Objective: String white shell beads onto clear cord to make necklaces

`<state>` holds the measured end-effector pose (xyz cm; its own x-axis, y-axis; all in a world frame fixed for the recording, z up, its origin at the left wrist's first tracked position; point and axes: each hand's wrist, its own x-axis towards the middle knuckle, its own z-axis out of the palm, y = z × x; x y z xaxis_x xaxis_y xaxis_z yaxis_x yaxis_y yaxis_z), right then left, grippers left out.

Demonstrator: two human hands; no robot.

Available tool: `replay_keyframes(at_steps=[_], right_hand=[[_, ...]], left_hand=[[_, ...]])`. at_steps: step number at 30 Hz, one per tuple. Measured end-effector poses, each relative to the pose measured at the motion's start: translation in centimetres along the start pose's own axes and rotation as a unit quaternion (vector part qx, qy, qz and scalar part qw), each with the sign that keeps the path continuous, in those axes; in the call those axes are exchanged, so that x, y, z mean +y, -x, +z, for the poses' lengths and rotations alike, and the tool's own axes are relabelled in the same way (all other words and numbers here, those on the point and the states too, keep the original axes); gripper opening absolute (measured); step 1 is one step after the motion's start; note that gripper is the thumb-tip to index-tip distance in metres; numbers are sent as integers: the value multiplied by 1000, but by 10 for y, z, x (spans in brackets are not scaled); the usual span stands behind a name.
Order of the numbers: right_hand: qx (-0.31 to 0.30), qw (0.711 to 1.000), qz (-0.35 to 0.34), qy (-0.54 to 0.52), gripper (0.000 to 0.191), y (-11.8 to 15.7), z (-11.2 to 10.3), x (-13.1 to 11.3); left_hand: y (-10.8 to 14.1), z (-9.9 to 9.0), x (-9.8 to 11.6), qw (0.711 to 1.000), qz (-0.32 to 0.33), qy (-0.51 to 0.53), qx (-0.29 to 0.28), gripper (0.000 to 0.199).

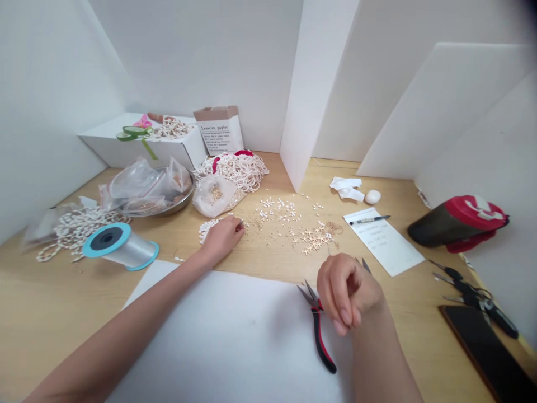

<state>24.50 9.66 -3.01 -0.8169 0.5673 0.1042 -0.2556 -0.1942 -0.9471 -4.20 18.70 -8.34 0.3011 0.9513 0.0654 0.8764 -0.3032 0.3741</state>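
Right hand (348,294) — fingers curled, just above red-handled pliers (318,330)

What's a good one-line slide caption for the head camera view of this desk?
Left hand at a pile of tiny white shells, right hand above red-and-black pliers on white paper.

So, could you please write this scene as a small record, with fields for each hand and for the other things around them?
Left hand: low over the wooden table, against a heap of small white shells.
Right hand: raised, fingers curled, above needle-nose pliers with red and black handles.
Under pliers: white paper sheet.
Scattered ahead: tiny starfish.
Rest: spool of clear cord, notepad, pen, scissors.
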Motion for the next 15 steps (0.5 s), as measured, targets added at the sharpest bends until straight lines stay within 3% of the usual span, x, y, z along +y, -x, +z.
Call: replay_keyframes(at_steps=[2, 4, 7, 9, 11, 15], right_hand=[[64, 998, -3, -12, 29, -5, 5, 0], [167, 986, -16, -18, 23, -17, 11, 3], [321, 947, -4, 20, 15, -42, 22, 14], [401, 913, 7, 69, 15, -58, 28, 24], [461, 877, 3, 135, 15, -71, 33, 35], [510, 823, -21, 248, 13, -79, 41, 45]], left_hand=[[0, 2, -1, 1000, 3, 8, 6, 16], [1, 2, -2, 1000, 4, 22, 20, 16], [4, 0, 3, 993, 10, 99, 59, 16], [7, -2, 10, 974, 4, 217, 60, 17], [10, -3, 20, 927, -21, 374, 16, 18], [19, 0, 40, 748, -100, 650, -85, 20]])
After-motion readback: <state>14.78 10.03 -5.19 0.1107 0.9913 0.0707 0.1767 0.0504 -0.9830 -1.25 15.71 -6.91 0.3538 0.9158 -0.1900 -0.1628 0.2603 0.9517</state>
